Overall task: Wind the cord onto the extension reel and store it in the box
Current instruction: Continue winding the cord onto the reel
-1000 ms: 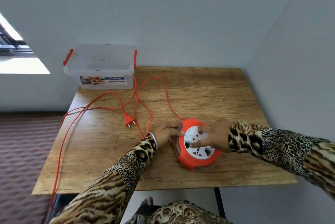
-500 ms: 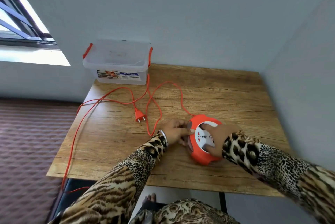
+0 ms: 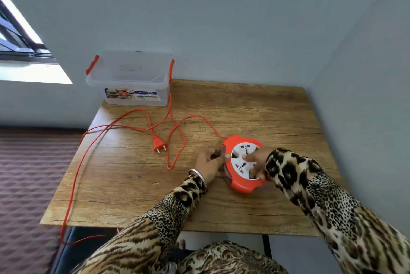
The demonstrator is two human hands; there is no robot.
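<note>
We see the left hand gripping the reel by its rim, and the right hand's fingers pressing its white face.

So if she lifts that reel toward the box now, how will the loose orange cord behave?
Probably floppy: the cord lies in slack loops on the table, so it should trail rather than hold shape. Part hangs over the table's left edge, so it may drag or snag. The plug lies free and would likely swing.
</note>
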